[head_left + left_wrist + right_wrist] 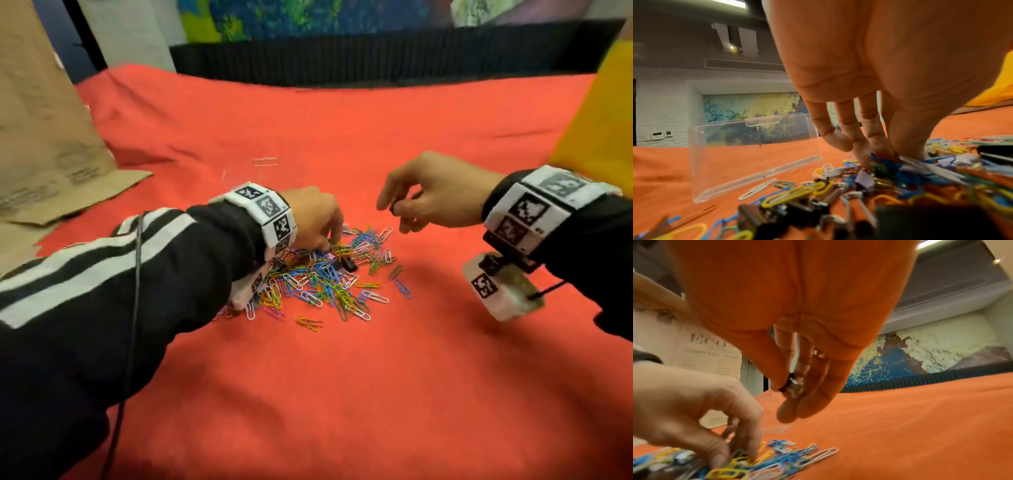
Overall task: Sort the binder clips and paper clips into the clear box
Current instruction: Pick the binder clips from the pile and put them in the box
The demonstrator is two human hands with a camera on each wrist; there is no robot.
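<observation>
A heap of coloured paper clips (329,284) mixed with black binder clips (348,263) lies on the red cloth. My left hand (330,245) reaches down into the heap's far left side. In the left wrist view its thumb and fingertips (875,146) close together on a bunch of paper clips (885,158). My right hand (394,210) hovers above the heap's right edge. It pinches a small black binder clip (792,383) between thumb and fingers. The clear box (756,154) stands upright behind the heap; in the head view the box (260,164) is barely visible.
A brown paper bag (44,137) lies at the left edge of the red cloth (342,394). Yellow fabric (603,130) hangs at the right. A black ribbed border (376,65) runs along the far edge. Bare cloth stretches in front of the heap and to its right.
</observation>
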